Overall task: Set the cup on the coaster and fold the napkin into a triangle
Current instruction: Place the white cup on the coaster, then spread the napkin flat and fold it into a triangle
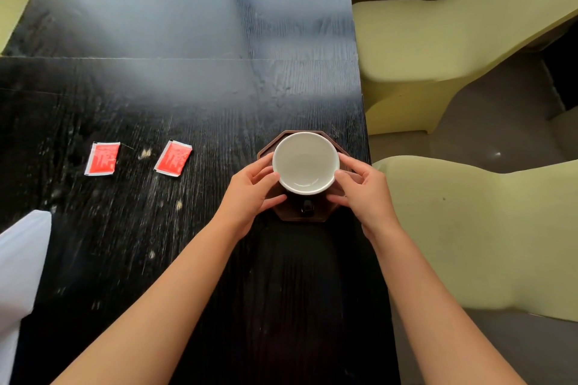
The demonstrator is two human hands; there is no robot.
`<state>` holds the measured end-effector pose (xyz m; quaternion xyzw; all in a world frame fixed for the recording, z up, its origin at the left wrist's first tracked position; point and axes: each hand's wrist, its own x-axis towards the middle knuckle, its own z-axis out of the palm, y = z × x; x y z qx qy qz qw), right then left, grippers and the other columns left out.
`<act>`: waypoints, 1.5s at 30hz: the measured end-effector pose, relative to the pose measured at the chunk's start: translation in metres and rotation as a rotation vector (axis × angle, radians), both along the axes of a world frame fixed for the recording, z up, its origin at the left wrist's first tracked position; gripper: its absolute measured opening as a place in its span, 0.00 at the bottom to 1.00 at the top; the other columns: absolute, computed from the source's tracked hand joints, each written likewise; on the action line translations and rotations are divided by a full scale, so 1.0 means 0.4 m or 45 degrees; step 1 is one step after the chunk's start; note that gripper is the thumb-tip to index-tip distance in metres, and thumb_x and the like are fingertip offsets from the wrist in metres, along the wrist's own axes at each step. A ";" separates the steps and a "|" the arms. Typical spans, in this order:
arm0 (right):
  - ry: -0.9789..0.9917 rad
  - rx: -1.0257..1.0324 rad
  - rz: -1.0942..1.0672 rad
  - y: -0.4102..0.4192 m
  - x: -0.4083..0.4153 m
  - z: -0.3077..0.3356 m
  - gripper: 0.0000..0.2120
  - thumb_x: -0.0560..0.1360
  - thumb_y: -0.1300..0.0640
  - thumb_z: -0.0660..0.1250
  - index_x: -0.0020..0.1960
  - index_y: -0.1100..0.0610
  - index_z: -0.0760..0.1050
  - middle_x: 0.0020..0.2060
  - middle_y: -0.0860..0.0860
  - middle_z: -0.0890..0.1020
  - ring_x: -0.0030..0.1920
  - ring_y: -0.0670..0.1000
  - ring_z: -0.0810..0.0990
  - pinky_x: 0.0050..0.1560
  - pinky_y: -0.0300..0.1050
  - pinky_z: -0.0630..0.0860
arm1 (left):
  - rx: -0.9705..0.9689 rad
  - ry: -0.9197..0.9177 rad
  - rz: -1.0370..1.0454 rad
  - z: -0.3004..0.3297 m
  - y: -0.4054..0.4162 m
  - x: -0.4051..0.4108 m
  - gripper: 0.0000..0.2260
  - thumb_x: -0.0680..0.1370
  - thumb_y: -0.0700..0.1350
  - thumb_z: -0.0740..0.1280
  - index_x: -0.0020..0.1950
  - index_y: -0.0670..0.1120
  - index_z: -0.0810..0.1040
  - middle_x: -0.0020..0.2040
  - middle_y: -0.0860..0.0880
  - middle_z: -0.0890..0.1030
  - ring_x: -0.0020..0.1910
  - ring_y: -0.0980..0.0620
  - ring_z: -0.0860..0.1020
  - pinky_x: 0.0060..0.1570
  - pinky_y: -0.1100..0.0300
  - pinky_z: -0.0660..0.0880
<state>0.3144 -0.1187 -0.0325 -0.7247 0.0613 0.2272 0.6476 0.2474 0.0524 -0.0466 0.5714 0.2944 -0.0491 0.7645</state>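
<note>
Seen from above: white cup (306,162), empty, dark on the outside, standing over a dark brown eight-sided coaster (300,215) near the right edge of a black wooden table (187,97). Cupped from both sides: left hand (250,194) curled against the cup's left wall with the thumb low near the base, right hand (364,189) curled against its right wall, fingertips at the rim. Cup directly between the two hands, held by both; dark handle pointing toward the viewer, between the wrists. Impossible to tell whether the base already rests on the coaster or hangs just above it. First part of the task therefore close to done or just done, judging by position. Second part apparently untouched: two small red packets (102,159) lying flat, well apart to the left, and a patch of white cloth (22,259) at the left edge, possibly the napkin or a sleeve, not clear which. No triangle fold visible anywhere.
</note>
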 end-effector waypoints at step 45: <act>-1.309 -1.180 1.145 0.398 -0.466 0.389 0.18 0.75 0.49 0.61 0.62 0.55 0.69 0.57 0.55 0.74 0.58 0.58 0.72 0.52 0.50 0.69 | 1.987 0.300 -0.227 0.392 0.258 -0.601 0.17 0.76 0.52 0.61 0.61 0.46 0.73 0.54 0.46 0.79 0.54 0.45 0.75 0.53 0.53 0.70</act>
